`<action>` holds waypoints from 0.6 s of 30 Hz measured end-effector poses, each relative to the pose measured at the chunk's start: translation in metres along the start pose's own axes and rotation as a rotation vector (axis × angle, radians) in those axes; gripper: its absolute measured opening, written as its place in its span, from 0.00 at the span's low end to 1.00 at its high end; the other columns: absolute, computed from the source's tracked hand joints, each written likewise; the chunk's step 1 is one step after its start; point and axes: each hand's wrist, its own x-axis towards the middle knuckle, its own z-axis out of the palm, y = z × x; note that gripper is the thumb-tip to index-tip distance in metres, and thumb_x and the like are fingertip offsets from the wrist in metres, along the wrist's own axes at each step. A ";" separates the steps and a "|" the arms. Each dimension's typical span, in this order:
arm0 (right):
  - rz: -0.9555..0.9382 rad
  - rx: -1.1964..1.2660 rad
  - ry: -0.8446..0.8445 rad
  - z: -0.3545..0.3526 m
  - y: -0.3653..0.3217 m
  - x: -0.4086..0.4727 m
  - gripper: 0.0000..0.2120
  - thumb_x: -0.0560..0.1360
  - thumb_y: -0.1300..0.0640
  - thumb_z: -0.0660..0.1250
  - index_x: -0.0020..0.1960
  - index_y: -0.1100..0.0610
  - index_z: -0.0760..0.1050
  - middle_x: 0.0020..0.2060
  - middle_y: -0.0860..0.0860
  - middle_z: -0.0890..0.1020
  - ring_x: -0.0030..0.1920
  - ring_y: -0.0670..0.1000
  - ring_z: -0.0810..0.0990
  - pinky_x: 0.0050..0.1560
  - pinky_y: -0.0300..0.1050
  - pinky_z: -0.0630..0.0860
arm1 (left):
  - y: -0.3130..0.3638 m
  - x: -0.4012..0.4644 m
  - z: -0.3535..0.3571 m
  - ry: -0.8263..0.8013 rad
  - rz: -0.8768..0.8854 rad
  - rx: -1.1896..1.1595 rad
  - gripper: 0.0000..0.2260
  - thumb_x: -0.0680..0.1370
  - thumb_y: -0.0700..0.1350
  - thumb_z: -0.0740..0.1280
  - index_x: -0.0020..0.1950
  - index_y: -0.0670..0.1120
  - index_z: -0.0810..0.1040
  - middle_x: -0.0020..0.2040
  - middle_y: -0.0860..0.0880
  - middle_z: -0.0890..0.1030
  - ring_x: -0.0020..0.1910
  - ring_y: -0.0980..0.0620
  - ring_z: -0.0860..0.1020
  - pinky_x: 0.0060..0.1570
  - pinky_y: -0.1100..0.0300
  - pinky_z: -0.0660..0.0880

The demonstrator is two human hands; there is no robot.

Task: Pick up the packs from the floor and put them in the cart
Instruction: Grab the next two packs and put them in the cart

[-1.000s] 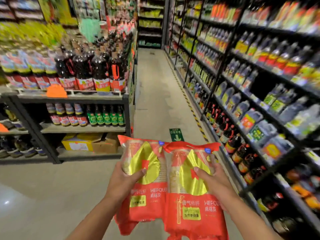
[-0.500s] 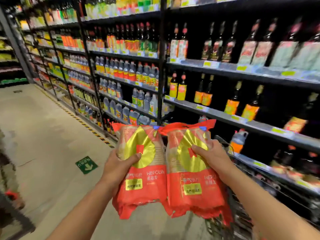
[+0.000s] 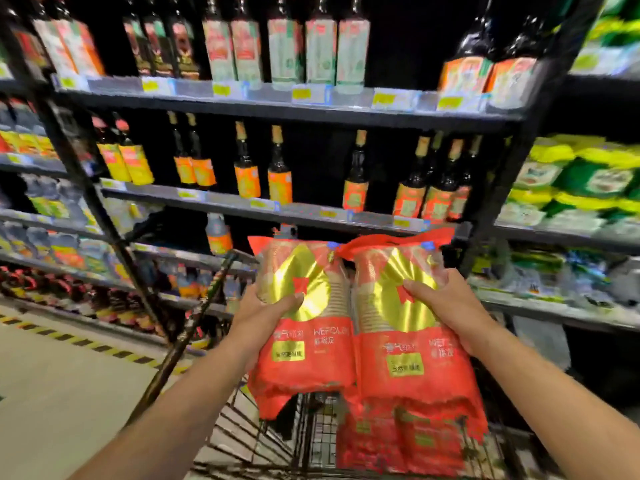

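Observation:
I hold two red packs with gold fronts side by side in front of me. My left hand [image 3: 266, 310] grips the left pack [image 3: 311, 355] and my right hand [image 3: 446, 303] grips the right pack [image 3: 415, 372]. Both packs hang above the dark wire cart [image 3: 249, 441], which stands directly below them. More red packs [image 3: 398, 441] of the same kind lie inside the cart, under the ones I hold. The cart's dark rail [image 3: 194, 327] runs diagonally to the left of my left hand.
Black shelving [image 3: 277, 109] full of dark bottles with orange labels stands right behind the cart. Green and yellow bags [image 3: 571, 178] fill the shelves at right. Grey floor with a yellow-black stripe [image 3: 86, 344] lies at lower left.
My view has swung right from the aisle to face the shelves. The two packs stayed in my hands and now hang over the cart, which has come into view below.

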 end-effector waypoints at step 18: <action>0.485 -0.167 -0.061 0.036 0.375 0.181 0.21 0.70 0.48 0.76 0.58 0.56 0.74 0.51 0.55 0.83 0.49 0.55 0.82 0.47 0.42 0.78 | -0.355 0.178 0.156 -0.061 -0.514 0.194 0.27 0.64 0.53 0.83 0.61 0.50 0.81 0.51 0.45 0.88 0.52 0.40 0.86 0.57 0.38 0.81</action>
